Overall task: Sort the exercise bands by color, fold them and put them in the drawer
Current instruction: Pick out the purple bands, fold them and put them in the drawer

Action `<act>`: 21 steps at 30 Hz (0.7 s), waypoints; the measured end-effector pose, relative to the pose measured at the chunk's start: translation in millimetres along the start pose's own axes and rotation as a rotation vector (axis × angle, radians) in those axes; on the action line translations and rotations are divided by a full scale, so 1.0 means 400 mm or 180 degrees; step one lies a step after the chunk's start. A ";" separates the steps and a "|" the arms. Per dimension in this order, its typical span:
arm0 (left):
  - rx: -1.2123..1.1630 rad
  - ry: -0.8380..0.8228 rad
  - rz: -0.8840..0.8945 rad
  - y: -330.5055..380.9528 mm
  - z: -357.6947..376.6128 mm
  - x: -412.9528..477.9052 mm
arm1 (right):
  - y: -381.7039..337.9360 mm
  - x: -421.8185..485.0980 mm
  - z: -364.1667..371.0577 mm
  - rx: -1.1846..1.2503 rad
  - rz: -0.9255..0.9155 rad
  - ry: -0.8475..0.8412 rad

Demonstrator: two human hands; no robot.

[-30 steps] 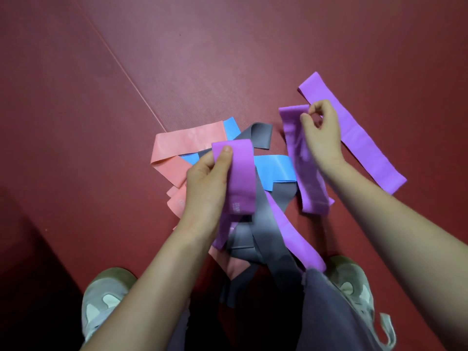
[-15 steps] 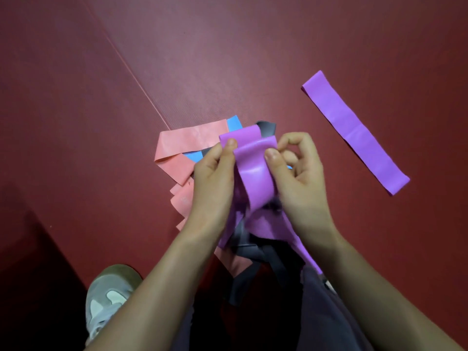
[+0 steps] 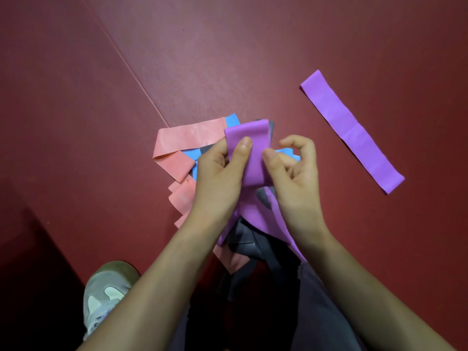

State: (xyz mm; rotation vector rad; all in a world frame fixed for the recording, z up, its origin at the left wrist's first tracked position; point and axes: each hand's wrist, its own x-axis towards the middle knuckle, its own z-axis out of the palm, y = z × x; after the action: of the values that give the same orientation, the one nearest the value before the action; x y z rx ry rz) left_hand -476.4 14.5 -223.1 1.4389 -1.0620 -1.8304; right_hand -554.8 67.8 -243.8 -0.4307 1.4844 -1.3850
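**Desk:** Log the change.

**Op:** A second back I had the hands apart, each with its own purple strip, one above the pile [image 3: 182, 201] and one out to the right. Now they meet over it. The left hand [image 3: 217, 178] pinches the held purple band [image 3: 249, 134], thumb on its face and fingers behind. The right hand [image 3: 296, 178] nips the band's right edge between thumb and forefinger. Its other fingers are loosely curled, with nothing else in them that I can see.

**Desk:** One band in there, or two?

**Op:** Cannot tell. Purple tails hang below both hands toward the lap, and the layers read as one. My guess is that the two strips were brought together, like colour on like.

**Desk:** The rest of the stock?

**Op:** The flat purple band [image 3: 352, 130] lies alone on the red floor [image 3: 228, 59], well right of the pile. It has not moved over the second. The pink bands [image 3: 188, 139] are on the pile's left, a blue band [image 3: 231, 120] peeks out behind them, and the grey bands [image 3: 249, 243] are under the wrists. All of them are tangled.

**Desk:** What does that mean for the task?

**Op:** Purple is being gathered, and folding may be starting at the looped top. The other colours are not yet separated. There is no drawer in view. One risk is that the trailing tails could drag grey strips up with them.
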 end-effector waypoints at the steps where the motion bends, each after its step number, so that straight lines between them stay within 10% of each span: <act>1: 0.0064 0.0042 0.0034 0.001 -0.005 0.006 | 0.014 -0.001 -0.014 -0.0166 0.0124 -0.0134; 17: -0.0040 0.0146 0.0165 0.010 -0.031 0.031 | 0.101 0.012 -0.093 -0.3979 0.0870 -0.1784; 21: 0.0018 0.0213 0.0312 0.020 -0.024 0.040 | 0.108 -0.049 -0.045 -0.2274 0.1370 -0.2213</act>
State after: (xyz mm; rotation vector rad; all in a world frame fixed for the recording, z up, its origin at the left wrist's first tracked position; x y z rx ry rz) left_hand -471.4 -5.0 -225.3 1.4159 -1.0857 -1.7004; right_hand -545.8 105.3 -277.2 -0.8696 1.3192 -0.2668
